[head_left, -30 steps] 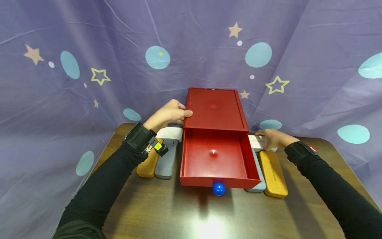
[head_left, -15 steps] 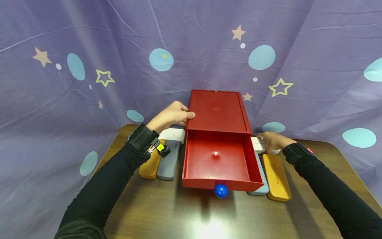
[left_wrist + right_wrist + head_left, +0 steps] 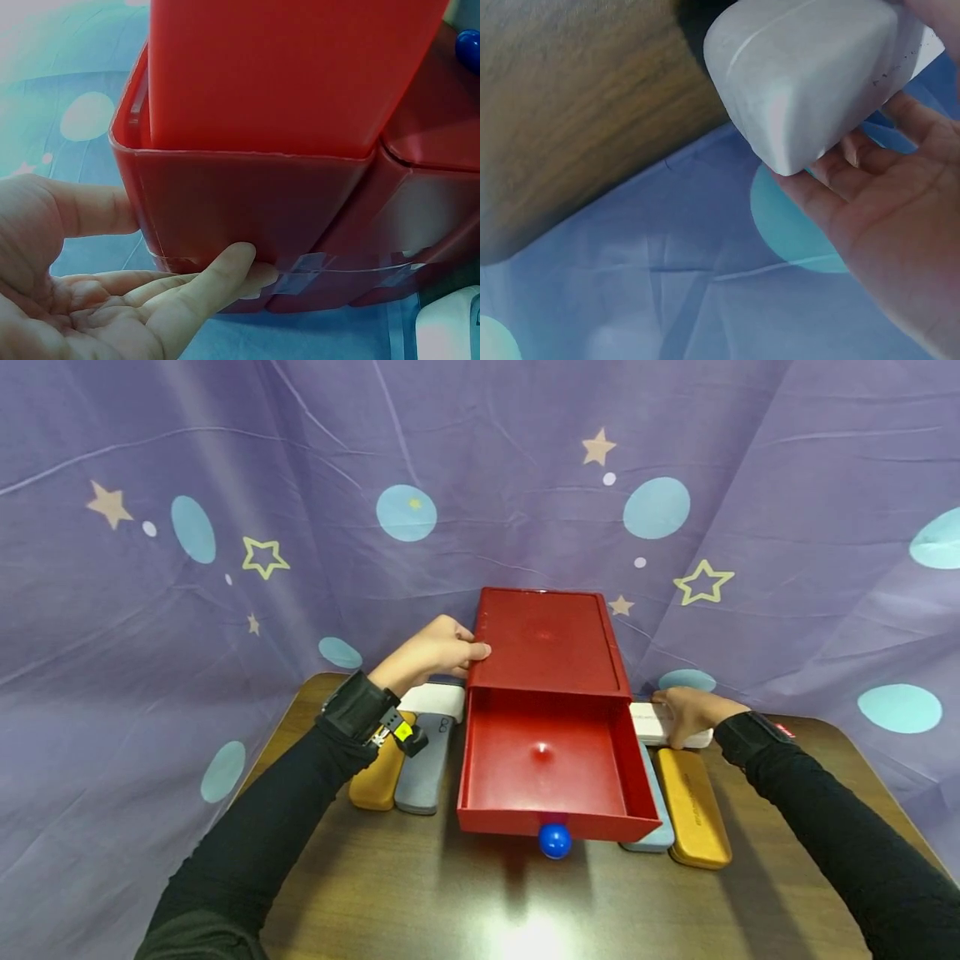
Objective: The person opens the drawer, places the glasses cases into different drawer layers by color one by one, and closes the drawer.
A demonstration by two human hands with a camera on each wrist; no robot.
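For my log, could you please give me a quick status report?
Left hand holds red drawer unit; right hand grips white case. Drawer open. Possible obstacles at right: yellow case, blue case.

Your left hand (image 3: 105,300) is holding the red case (image 3: 240,199), thumb (image 3: 97,211) touching its edge, fingertips (image 3: 238,256) resting on the adjoining wall. A red drawer (image 3: 277,75) is jutting past the case's rim; a second red case (image 3: 375,210) is lying alongside, a blue knob (image 3: 469,51) and a white box (image 3: 451,326) showing farther along.

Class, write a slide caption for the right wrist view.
A right hand grips a white case, with a wooden tabletop and spotted cloth behind.
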